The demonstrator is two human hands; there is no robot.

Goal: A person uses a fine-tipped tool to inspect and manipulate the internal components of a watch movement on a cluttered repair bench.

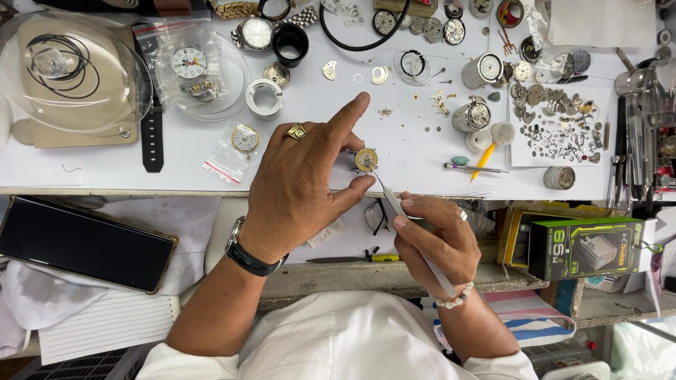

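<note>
Left hand (303,190) pinches a small round gold-toned metal watch movement (365,160) between thumb and forefinger, dial face up, just above the white benchtop (183,151) near its front edge. Right hand (436,243) closed on slim steel tweezers (398,207); long axis diagonal, tips pointing up-left, touching the movement's lower rim.

The watch movement (366,160) sits on the table (98,169) near its edge, between the left hand (303,190) and tweezers (401,211); loose parts (560,123) lie far right
</note>
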